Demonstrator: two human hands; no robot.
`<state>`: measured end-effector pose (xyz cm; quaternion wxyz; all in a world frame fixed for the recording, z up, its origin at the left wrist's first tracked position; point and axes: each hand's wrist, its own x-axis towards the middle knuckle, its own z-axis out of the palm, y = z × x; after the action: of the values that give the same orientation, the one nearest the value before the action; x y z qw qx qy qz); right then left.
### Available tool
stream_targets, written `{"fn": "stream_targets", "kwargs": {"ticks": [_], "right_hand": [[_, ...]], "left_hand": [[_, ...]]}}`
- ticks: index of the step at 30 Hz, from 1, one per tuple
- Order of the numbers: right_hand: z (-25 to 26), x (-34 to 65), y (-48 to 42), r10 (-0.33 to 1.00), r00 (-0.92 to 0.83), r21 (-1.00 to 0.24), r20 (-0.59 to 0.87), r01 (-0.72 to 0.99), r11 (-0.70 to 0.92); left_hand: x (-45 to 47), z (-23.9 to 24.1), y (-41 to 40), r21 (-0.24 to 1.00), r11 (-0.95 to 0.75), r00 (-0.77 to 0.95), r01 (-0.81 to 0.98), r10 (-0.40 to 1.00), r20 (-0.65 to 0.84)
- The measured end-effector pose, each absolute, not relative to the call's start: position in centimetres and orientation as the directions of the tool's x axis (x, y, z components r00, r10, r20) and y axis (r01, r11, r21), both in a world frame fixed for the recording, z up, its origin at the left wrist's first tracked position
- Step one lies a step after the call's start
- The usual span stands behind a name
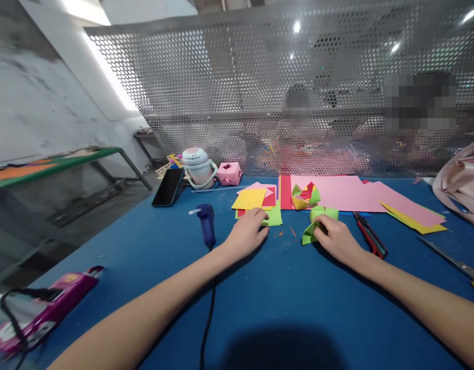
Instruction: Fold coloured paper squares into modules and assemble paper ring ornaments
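My left hand (249, 226) rests at the near edge of a stack of coloured paper squares, its fingers bent but apart. A yellow square (249, 198) tops the stack, with pink, red and green ones showing around it. In my right hand (335, 237) is a green folded paper piece (309, 235), pinched near the table; part of it is hidden by the fingers. Just behind it sits another green paper fold (324, 211); I cannot tell whether the two are joined. Farther back stands a folded paper shape (306, 196) in green, yellow and red.
Left of my left hand lies a blue glue gun (207, 226) with its cord. A phone (168, 187), a white lidded pot (198, 167) and a pink paper box (229, 173) stand behind. At right are red-handled pliers (370, 237), scissors (452, 261) and pink sheets (329, 192).
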<state>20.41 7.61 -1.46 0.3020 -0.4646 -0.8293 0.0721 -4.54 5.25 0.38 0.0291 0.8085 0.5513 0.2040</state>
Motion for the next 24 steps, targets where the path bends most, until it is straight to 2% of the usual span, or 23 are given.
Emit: {"fn": "stream_targets", "kwargs": {"ticks": [2,6,10,13,18,24], "right_hand": [[-1.5,20.7,7.8,0.802,-0.377,-0.356,0.463,0.750,0.558],[-1.3,21.0,7.9,0.750,-0.389,-0.287,0.535,0.752,0.594],[-1.0,20.8,7.5,0.598,-0.460,-0.141,0.657,0.704,0.696],[-1.0,20.7,7.1,0.492,-0.533,-0.049,0.689,0.642,0.765],[-1.2,20.5,6.8,0.386,-0.641,-0.007,0.664,0.510,0.860],[-1.2,20.4,6.5,0.371,-0.667,-0.015,0.647,0.475,0.880]], "left_hand": [[-5.2,0.0,5.7,0.212,-0.374,0.309,0.903,0.908,0.284],[-5.5,-0.5,6.2,0.179,-0.344,0.290,0.922,0.918,0.270],[-5.5,-0.7,6.3,0.141,-0.314,0.270,0.939,0.925,0.266],[-5.7,-1.0,6.6,0.113,-0.312,0.274,0.943,0.923,0.269],[-6.0,-1.4,7.0,0.075,-0.309,0.280,0.948,0.924,0.260],[-6.0,-1.4,7.1,0.045,-0.303,0.281,0.952,0.922,0.267]]}}
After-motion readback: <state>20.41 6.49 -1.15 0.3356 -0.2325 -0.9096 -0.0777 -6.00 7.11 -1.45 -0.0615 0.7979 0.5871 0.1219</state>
